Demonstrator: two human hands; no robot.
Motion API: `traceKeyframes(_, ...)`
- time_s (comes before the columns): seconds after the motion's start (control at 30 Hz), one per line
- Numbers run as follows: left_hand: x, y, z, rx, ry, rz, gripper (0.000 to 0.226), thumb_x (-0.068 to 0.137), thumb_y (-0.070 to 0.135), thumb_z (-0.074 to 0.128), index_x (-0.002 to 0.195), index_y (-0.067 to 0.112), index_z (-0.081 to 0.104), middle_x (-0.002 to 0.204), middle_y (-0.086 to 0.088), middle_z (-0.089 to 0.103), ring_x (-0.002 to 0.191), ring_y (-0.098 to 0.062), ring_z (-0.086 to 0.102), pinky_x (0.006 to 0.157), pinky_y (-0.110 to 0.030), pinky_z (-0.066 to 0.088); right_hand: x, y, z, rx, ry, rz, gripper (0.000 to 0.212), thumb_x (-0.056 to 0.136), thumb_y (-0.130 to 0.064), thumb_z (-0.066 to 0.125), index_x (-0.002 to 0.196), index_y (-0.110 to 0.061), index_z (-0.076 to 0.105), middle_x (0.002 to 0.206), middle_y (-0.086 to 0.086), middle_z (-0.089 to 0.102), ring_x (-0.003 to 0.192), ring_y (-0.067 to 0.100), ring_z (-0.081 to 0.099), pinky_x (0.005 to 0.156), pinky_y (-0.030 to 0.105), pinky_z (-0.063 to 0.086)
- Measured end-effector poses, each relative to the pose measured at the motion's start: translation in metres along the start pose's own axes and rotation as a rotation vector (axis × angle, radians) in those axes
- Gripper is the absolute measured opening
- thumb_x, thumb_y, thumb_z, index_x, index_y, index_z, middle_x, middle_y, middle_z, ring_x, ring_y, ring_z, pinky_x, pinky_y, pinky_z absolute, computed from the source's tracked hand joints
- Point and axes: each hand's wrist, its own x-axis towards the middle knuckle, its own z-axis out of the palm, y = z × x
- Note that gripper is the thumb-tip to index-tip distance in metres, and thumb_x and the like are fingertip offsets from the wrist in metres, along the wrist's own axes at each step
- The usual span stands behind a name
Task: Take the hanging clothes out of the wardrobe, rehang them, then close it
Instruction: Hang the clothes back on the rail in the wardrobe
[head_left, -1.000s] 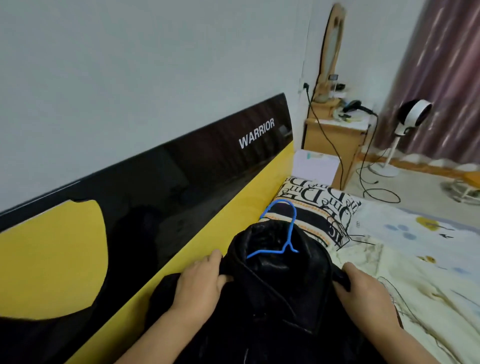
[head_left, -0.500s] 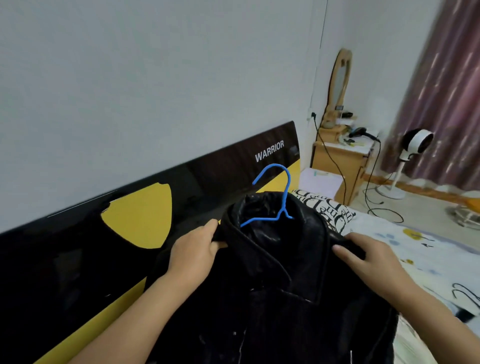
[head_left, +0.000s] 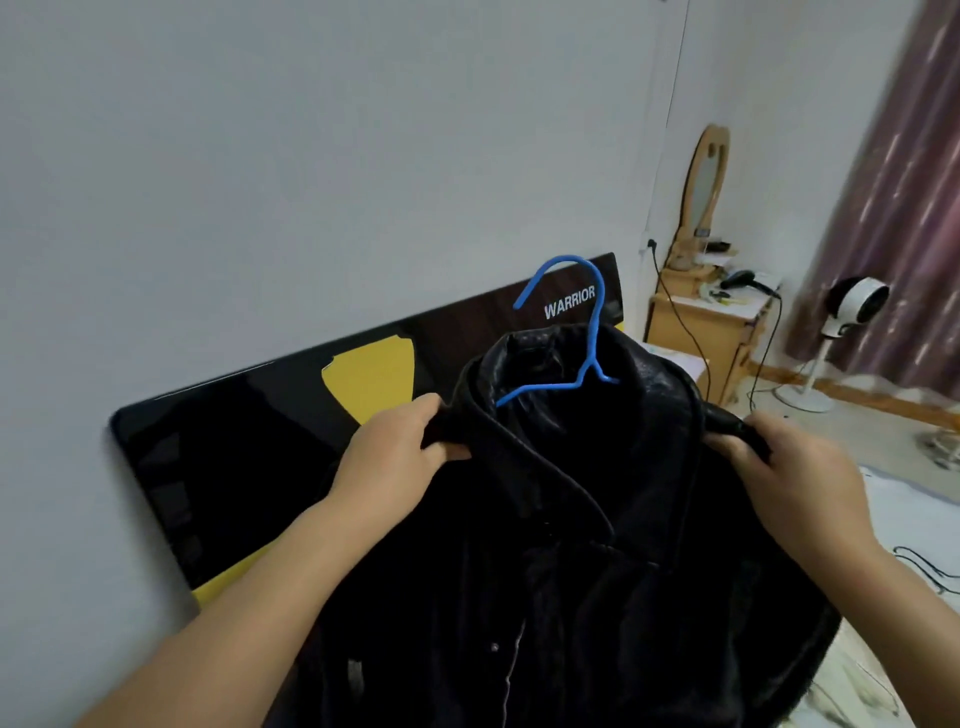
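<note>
**Black leather jacket held up on its hanger**

The black leather jacket (head_left: 597, 519) is gripped at both shoulders: left hand (head_left: 395, 457) at 9 o'clock, right hand (head_left: 795, 478) at 3 o'clock, fingers clenched on the leather. A blue hanger (head_left: 589, 332) protrudes from the collar at 12 o'clock, before the black-and-yellow headboard (head_left: 249, 457).

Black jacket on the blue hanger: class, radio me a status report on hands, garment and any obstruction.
Left hand and right hand grip the black jacket at its shoulders. Blue hanger sits inside the collar, hook free. Wardrobe not in view.
</note>
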Motion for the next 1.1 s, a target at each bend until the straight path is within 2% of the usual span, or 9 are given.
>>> traceKeyframes(0.17, -0.049, 0.015, -0.039, -0.063, -0.025, -0.049, 0.015, 0.075, 0.028, 0.075, 0.086, 0.028, 0.064, 0.082, 0.011, 0.065, 0.079, -0.007, 0.060, 0.073, -0.028, 0.050, -0.025, -0.017, -0.040, 0.058, 0.009, -0.072, 0.029, 0.083, -0.033, 0.062, 0.066, -0.011, 0.052, 0.056, 0.001, 0.049, 0.056, 0.026, 0.047, 0.049, 0.033, 0.033)
traceKeyframes(0.27, -0.074, 0.022, -0.053, -0.050, -0.008, -0.079, 0.018, 0.073, 0.029, 0.076, 0.088, 0.027, 0.067, 0.084, 0.010, 0.068, 0.081, -0.007, 0.061, 0.077, -0.030, 0.051, -0.034, -0.025, -0.056, 0.080, -0.012, -0.120, 0.029, 0.082, -0.036, 0.061, 0.067, -0.012, 0.055, 0.057, 0.004, 0.054, 0.057, 0.027, 0.050, 0.053, 0.038, 0.044)
traceKeyframes(0.33, -0.091, 0.028, -0.059, -0.030, 0.018, -0.102, 0.020, 0.072, 0.028, 0.076, 0.089, 0.027, 0.067, 0.085, 0.009, 0.068, 0.083, -0.007, 0.062, 0.079, -0.032, 0.051, -0.038, -0.026, -0.064, 0.104, -0.025, -0.147, 0.030, 0.082, -0.038, 0.061, 0.068, -0.012, 0.058, 0.058, 0.005, 0.056, 0.058, 0.027, 0.052, 0.055, 0.040, 0.046)
traceKeyframes(0.5, -0.137, 0.057, -0.061, 0.024, 0.107, -0.169, 0.022, 0.066, 0.024, 0.081, 0.081, 0.031, 0.066, 0.079, 0.012, 0.067, 0.080, -0.003, 0.061, 0.074, -0.025, 0.047, -0.047, -0.017, -0.080, 0.154, -0.057, -0.233, 0.037, 0.081, -0.041, 0.063, 0.062, -0.010, 0.054, 0.054, 0.004, 0.051, 0.057, 0.027, 0.049, 0.049, 0.032, 0.032)
traceKeyframes(0.67, -0.195, 0.097, -0.058, 0.076, 0.221, -0.298, 0.022, 0.063, 0.022, 0.082, 0.078, 0.022, 0.066, 0.076, 0.005, 0.068, 0.077, -0.012, 0.063, 0.076, -0.035, 0.051, -0.061, -0.005, -0.103, 0.242, -0.121, -0.359, 0.040, 0.080, -0.045, 0.060, 0.065, -0.008, 0.057, 0.057, 0.005, 0.054, 0.061, 0.028, 0.052, 0.056, 0.038, 0.041)
traceKeyframes(0.8, -0.248, 0.125, -0.053, 0.103, 0.335, -0.391, 0.022, 0.061, 0.021, 0.082, 0.073, 0.017, 0.065, 0.071, -0.001, 0.067, 0.074, -0.019, 0.063, 0.072, -0.037, 0.049, -0.074, -0.003, -0.122, 0.318, -0.180, -0.448, 0.042, 0.079, -0.046, 0.061, 0.059, -0.012, 0.047, 0.050, 0.001, 0.049, 0.057, 0.029, 0.050, 0.053, 0.037, 0.036)
traceKeyframes(0.9, -0.289, 0.142, -0.054, 0.104, 0.425, -0.470, 0.020, 0.061, 0.017, 0.082, 0.070, 0.015, 0.065, 0.067, -0.002, 0.066, 0.070, -0.020, 0.062, 0.068, -0.035, 0.047, -0.087, -0.011, -0.131, 0.370, -0.218, -0.528, 0.041, 0.079, -0.047, 0.061, 0.062, -0.011, 0.051, 0.050, 0.001, 0.050, 0.056, 0.025, 0.050, 0.051, 0.035, 0.035)
traceKeyframes(1.03, -0.344, 0.157, -0.062, 0.097, 0.498, -0.558, 0.027, 0.055, 0.021, 0.085, 0.063, 0.017, 0.059, 0.059, 0.005, 0.060, 0.057, -0.010, 0.052, 0.057, -0.024, 0.039, -0.111, -0.028, -0.144, 0.447, -0.277, -0.639, 0.041, 0.080, -0.047, 0.061, 0.067, -0.009, 0.055, 0.052, 0.002, 0.051, 0.054, 0.019, 0.050, 0.047, 0.032, 0.030)
traceKeyframes(1.1, -0.371, 0.163, -0.068, 0.092, 0.535, -0.587, 0.028, 0.052, 0.022, 0.085, 0.064, 0.016, 0.060, 0.060, 0.004, 0.061, 0.055, -0.007, 0.051, 0.056, -0.022, 0.040, -0.123, -0.038, -0.149, 0.484, -0.295, -0.688, 0.040, 0.080, -0.047, 0.061, 0.066, -0.009, 0.055, 0.051, 0.001, 0.051, 0.052, 0.018, 0.049, 0.047, 0.032, 0.032)
